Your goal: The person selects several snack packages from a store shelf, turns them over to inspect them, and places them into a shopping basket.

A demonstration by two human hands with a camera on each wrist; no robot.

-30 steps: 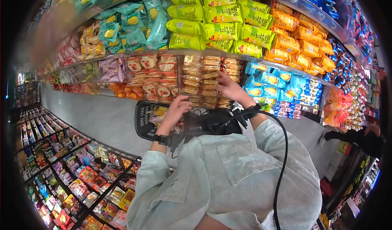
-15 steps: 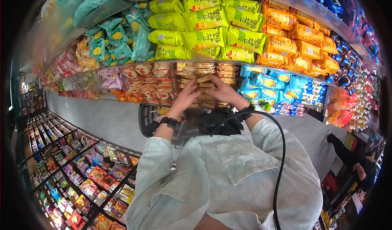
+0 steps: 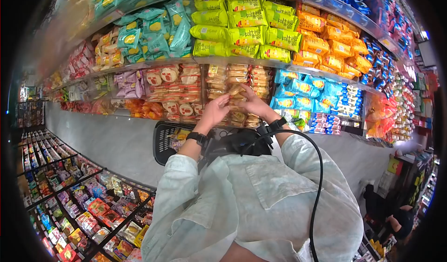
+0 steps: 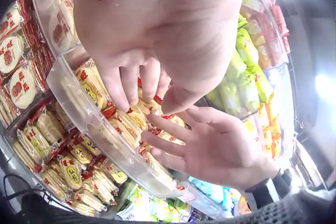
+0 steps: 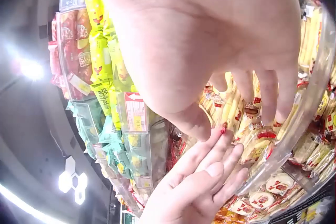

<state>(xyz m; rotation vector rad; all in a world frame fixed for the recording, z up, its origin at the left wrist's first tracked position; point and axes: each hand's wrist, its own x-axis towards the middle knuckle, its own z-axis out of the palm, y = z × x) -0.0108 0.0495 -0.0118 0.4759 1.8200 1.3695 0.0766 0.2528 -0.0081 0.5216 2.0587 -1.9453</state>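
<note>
Red-and-clear wrapped cracker sticks (image 3: 260, 78) fill a clear shelf bin in the head view. Over this bin the left hand (image 3: 216, 111) and right hand (image 3: 255, 104) lie close together, fingertips among the packets. In the left wrist view, the left hand (image 4: 157, 40) has its fingers pointing down onto the packets (image 4: 126, 127), and the right hand (image 4: 220, 145) spreads nearly straight fingers across them. The right wrist view shows the right hand (image 5: 210, 40) above packets (image 5: 257, 148), beside the left hand's (image 5: 189, 187) extended fingers. No packet is plainly gripped; some fingertip contacts are hidden.
Green packets (image 3: 247, 17) and orange packets (image 3: 326, 38) sit on the shelf above. Blue packets (image 3: 302, 87) lie to the right, round crackers (image 3: 170, 73) to the left. A black basket (image 3: 160, 143) is below the shelf. Another person (image 3: 400, 220) is at the lower right.
The left hand first rose from the bin's lower edge to join the right hand among the packets. Since then, both hands have stayed close together, with small finger shifts, while the head view has shifted slightly.
</note>
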